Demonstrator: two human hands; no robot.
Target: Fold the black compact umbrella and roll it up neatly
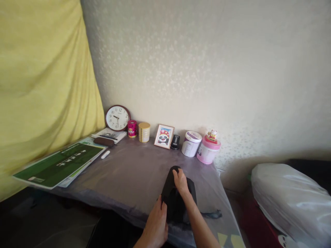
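A black item (177,206), soft-looking and perhaps a bag, lies at the near right part of the table; its exact kind I cannot make out. My left hand (158,220) is closed on its near left edge, thumb uppermost. Farther up, my right hand (180,181) pinches its upper part, with the fingers curled over the black material. Both forearms hide some of its near side. Beside it on the right lies a small dark, crumpled strip (212,214); whether it joins the black item is unclear.
Along the wall stand a round clock (118,118), a pink can (132,129), a yellow canister (144,132), a framed panda picture (164,136), a black stapler-like object (175,142) and two tubs (191,144). Green-covered sheets (64,163) lie left. A plastic-wrapped bundle (292,199) sits right of the table.
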